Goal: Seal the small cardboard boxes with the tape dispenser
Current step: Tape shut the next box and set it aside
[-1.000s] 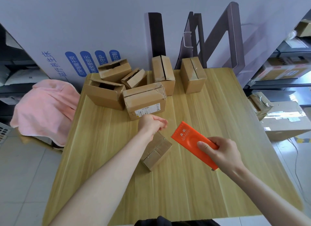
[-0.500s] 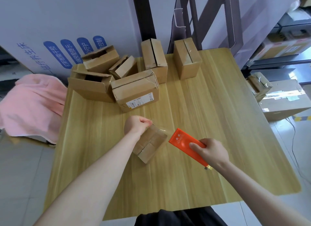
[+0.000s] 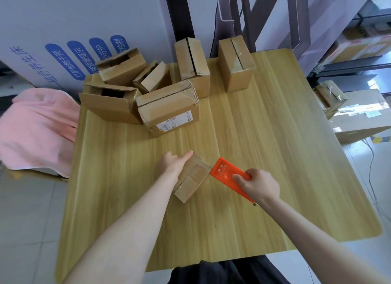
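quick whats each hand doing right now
left hand: open, straight fingers pressing on the small cardboard box
right hand: closed, holding the orange tape dispenser

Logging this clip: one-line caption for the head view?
Left hand rests on a small cardboard box; right hand holds the orange tape dispenser at its edge.

On my feed the left forearm (image 3: 131,226) and right forearm (image 3: 313,235) are bare all the way to the frame edge, as are the left grip (image 3: 173,163) and right grip (image 3: 259,185). A creased black garment (image 3: 222,271) shows below the near edge of the worktop (image 3: 275,135).
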